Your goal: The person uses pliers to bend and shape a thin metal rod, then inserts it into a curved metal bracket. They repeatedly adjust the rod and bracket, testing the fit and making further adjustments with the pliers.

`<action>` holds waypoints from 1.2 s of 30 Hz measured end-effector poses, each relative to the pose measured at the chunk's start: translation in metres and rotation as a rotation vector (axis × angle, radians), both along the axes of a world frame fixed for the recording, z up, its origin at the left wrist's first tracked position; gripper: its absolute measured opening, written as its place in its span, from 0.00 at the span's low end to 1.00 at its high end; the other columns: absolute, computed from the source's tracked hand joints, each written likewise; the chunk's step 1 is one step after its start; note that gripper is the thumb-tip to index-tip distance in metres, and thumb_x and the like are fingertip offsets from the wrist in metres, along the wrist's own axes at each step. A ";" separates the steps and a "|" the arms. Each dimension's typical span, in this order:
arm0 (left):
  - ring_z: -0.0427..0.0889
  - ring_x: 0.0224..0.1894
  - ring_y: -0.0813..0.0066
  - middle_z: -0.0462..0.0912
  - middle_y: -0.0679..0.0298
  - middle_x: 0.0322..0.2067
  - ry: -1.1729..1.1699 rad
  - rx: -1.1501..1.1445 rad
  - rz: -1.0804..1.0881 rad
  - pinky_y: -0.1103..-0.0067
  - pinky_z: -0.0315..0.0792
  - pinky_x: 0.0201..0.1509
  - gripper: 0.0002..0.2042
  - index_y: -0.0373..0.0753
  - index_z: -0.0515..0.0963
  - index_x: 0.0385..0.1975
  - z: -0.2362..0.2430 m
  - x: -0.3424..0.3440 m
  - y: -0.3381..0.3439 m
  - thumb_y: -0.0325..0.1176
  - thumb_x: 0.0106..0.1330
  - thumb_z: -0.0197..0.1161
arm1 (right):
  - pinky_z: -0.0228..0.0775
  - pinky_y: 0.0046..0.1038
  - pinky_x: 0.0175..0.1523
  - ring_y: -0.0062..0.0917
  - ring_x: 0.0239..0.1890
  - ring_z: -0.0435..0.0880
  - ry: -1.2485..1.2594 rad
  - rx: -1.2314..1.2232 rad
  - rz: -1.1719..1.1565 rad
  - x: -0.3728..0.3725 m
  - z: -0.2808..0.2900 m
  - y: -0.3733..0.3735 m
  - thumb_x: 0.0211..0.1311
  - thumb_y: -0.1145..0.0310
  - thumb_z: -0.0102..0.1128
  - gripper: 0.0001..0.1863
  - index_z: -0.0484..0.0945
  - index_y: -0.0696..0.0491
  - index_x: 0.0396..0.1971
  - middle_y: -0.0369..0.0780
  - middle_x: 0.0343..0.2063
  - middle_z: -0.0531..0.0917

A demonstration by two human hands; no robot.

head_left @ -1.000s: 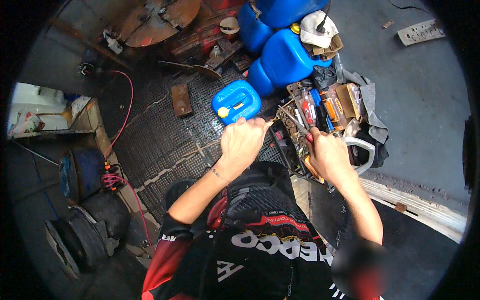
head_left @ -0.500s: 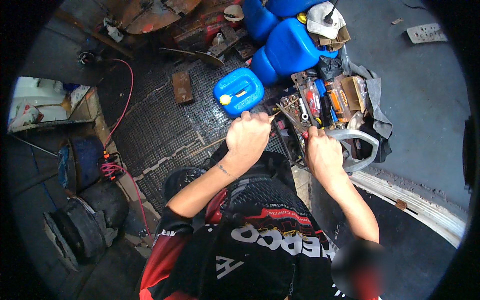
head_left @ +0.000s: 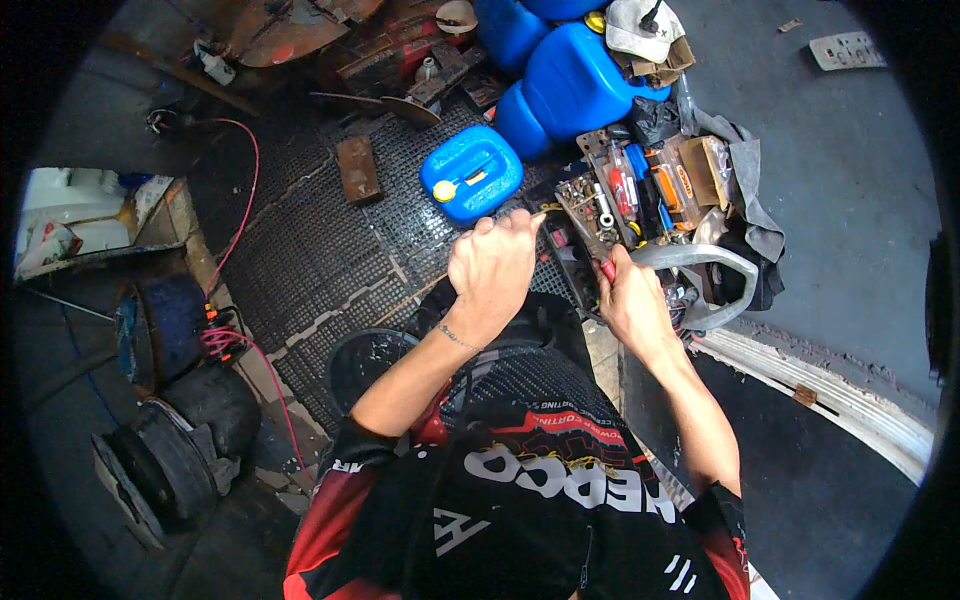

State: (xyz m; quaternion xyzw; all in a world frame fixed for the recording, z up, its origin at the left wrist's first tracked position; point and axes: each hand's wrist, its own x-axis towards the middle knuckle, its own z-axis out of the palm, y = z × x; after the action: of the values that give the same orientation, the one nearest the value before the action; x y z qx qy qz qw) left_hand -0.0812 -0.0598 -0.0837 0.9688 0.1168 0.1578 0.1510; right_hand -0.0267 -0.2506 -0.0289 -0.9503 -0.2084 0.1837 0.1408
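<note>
My left hand (head_left: 490, 265) is closed in a fist in front of the blue jerrycan. A thin tan tip (head_left: 539, 217) sticks out beside its thumb; the rest of that piece is hidden in the fist. In my right hand (head_left: 636, 305) is a hand tool (head_left: 594, 240) with a red handle and a long tapering steel end. Its steel end points up and left, over the edge of the tool tray. The tray (head_left: 577, 277) holds sockets (head_left: 604, 212) and other small metal parts.
A blue jerrycan (head_left: 497, 183) with a yellow cap stands on the perforated mat (head_left: 310, 240). Larger blue containers (head_left: 570, 85) are behind it. A grey metal frame (head_left: 742, 285) curves beside my right hand. A brown block (head_left: 358, 172) and red hose (head_left: 257, 165) lie left.
My right hand has lifted and turned slightly, showing more of the red-handled tool. My left fist stays closed, a little lower in view. The whole view has shifted slightly.
</note>
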 end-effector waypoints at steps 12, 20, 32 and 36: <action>0.85 0.22 0.64 0.81 0.59 0.17 -0.097 -0.031 -0.105 0.69 0.78 0.22 0.18 0.41 0.77 0.25 0.015 0.006 0.003 0.45 0.75 0.62 | 0.64 0.44 0.27 0.59 0.25 0.78 0.117 0.286 -0.065 -0.001 -0.003 -0.014 0.72 0.69 0.61 0.13 0.70 0.60 0.31 0.55 0.16 0.72; 0.85 0.24 0.65 0.83 0.62 0.21 -0.170 -0.101 -0.253 0.70 0.78 0.25 0.15 0.41 0.78 0.28 0.017 0.009 0.018 0.45 0.70 0.67 | 0.63 0.42 0.26 0.50 0.17 0.74 0.204 0.296 0.003 0.002 0.026 -0.021 0.72 0.71 0.61 0.12 0.71 0.60 0.31 0.52 0.14 0.70; 0.80 0.24 0.74 0.78 0.72 0.20 -0.484 -0.132 -0.675 0.75 0.71 0.24 0.16 0.40 0.84 0.41 0.019 0.023 0.056 0.43 0.59 0.74 | 0.62 0.41 0.26 0.49 0.18 0.73 0.359 0.375 0.147 -0.023 0.053 -0.027 0.70 0.72 0.63 0.09 0.72 0.58 0.34 0.49 0.14 0.67; 0.77 0.22 0.74 0.77 0.72 0.19 -0.547 -0.155 -0.782 0.76 0.70 0.24 0.19 0.39 0.84 0.43 0.023 0.024 0.060 0.45 0.56 0.74 | 0.62 0.42 0.27 0.50 0.18 0.73 0.398 0.369 0.192 -0.029 0.068 -0.028 0.70 0.71 0.64 0.08 0.73 0.57 0.35 0.49 0.14 0.68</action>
State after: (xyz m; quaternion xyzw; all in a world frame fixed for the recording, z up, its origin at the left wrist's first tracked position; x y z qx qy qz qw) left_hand -0.0576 0.0000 -0.0603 0.8490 -0.2889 0.3288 0.2960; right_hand -0.0553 -0.2782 0.0394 -0.8298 -0.2953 0.3382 0.3314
